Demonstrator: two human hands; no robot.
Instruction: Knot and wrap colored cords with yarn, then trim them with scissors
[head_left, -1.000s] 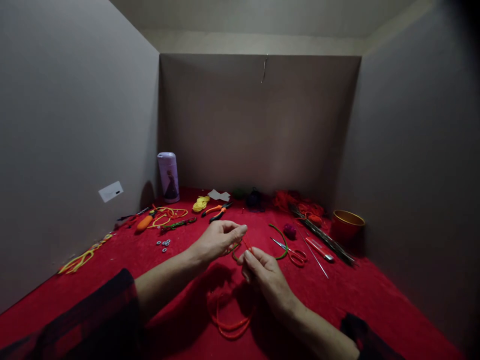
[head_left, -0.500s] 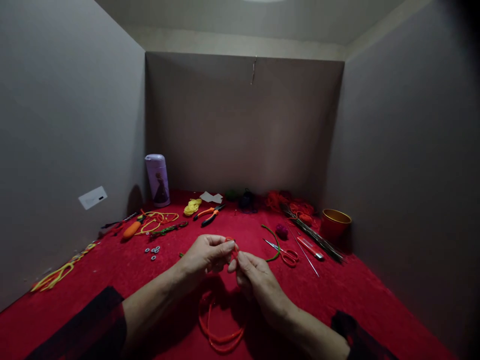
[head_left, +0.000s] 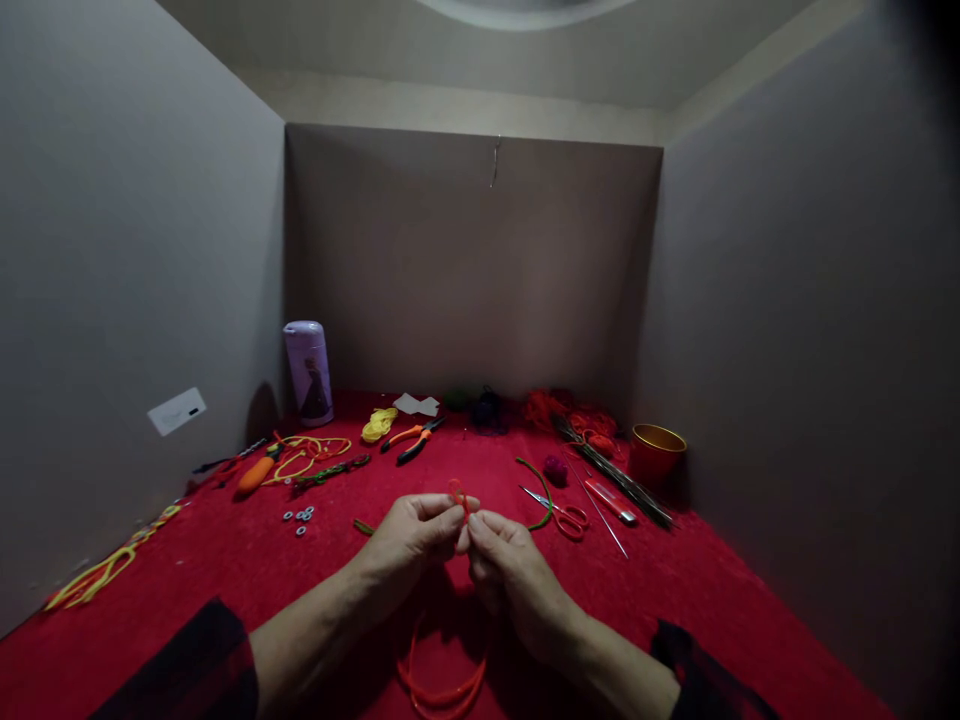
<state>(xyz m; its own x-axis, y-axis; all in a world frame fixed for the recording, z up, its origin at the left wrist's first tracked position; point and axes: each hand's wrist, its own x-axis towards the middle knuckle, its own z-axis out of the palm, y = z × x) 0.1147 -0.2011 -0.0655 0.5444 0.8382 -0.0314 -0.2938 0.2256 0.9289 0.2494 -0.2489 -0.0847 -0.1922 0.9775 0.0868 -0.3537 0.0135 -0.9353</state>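
Observation:
A red cord (head_left: 444, 690) hangs in a loop below my hands, and a small loop of it sticks up between my fingertips. My left hand (head_left: 420, 530) pinches this cord between thumb and forefinger. Right beside it, my right hand (head_left: 514, 565) pinches the same cord, the two thumbs almost touching. How the strands cross between the fingers is too small to make out. Behind the hands lies a green cord (head_left: 550, 490), partly hidden by them. Close to the right hand are red-handled scissors (head_left: 571, 522), blades slightly apart.
At the right lie a red cutter knife (head_left: 611, 502), a thin metal rod (head_left: 604, 515), a bundle of stalks (head_left: 622, 475) and a red pot (head_left: 658, 462). Pliers (head_left: 412, 438), yellow yarn (head_left: 379, 424), a purple bottle (head_left: 309, 375) and several metal rings (head_left: 301, 516) are left. Grey panels enclose the red cloth.
The small red loop now stands up more clearly above my fingertips. Both hands stay pinched together. The whole view has tilted up slightly, so the far objects appear lower.

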